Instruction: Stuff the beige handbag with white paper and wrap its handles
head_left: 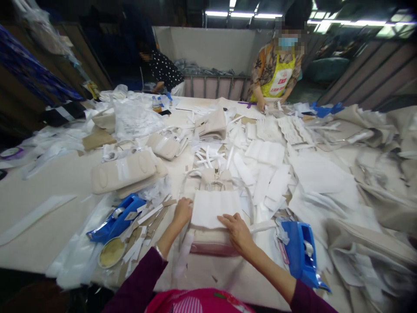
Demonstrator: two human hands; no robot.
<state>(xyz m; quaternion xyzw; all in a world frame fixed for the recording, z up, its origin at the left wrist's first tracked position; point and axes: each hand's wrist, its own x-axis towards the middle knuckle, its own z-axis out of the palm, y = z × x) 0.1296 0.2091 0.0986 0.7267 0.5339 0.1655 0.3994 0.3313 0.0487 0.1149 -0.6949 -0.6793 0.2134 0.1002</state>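
Observation:
A beige handbag (211, 246) lies in front of me, its strap and gold-coloured clasp (216, 171) toward the far side. Over its upper part is a white, soft-looking padding sheet (208, 202). At the sheet's left edge, my left hand (183, 212) has its fingers bent and close together, seeming to hold that edge; its thumb is hidden. My right hand (237, 229) rests on the sheet's lower right part, fingers stretched out and apart.
Blue tape dispensers (119, 217) (299, 252) flank the bag. A round tin (111, 252) and cardboard strips (153, 221) lie left. Beige bags (124, 171) and white padding pieces (321, 174) cover much of the table. Across it, a co-worker in a yellow apron (282, 76) handles material; another person (166, 67) bends over.

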